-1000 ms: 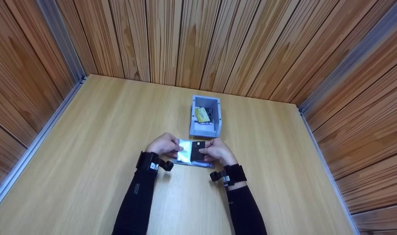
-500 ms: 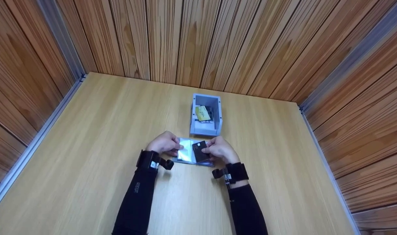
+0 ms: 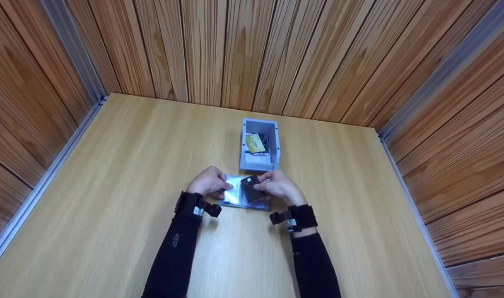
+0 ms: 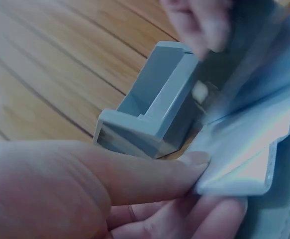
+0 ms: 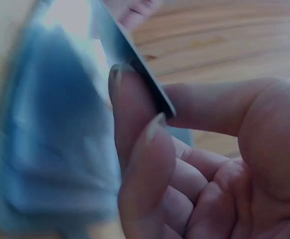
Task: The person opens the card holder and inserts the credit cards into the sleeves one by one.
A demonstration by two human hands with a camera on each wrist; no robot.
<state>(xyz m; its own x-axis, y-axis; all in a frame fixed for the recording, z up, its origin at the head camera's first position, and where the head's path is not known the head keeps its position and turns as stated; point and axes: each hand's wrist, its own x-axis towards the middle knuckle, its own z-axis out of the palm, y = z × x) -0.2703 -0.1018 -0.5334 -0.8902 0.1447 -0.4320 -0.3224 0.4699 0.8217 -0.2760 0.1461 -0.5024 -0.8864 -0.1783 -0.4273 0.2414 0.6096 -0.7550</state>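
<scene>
My left hand point(image 3: 207, 182) pinches a clear plastic sleeve point(image 4: 249, 149) of a card holder point(image 3: 235, 193) that lies spread on the table. Thumb and forefinger are on the sleeve's edge in the left wrist view. In my right hand point(image 3: 280, 187) a black card point(image 3: 250, 191) with a chip is pinched between thumb and fingers. It is tilted over the right half of the holder, its chip end towards the sleeve. Seen nearly edge-on in the right wrist view, the card point(image 5: 142, 69) stands above the holder's pages point(image 5: 60, 144). Blur hides whether card and sleeve touch.
A grey bin point(image 3: 260, 162) stands just beyond the holder, with a yellow card point(image 3: 255, 143) and darker cards inside. Wood-panelled walls point(image 3: 243, 54) enclose the table point(image 3: 123, 165) at the back and both sides.
The black card has gone from straight to tilted, and has shifted slightly right, then back left and away from me. My left hand has stayed on the sleeve.
</scene>
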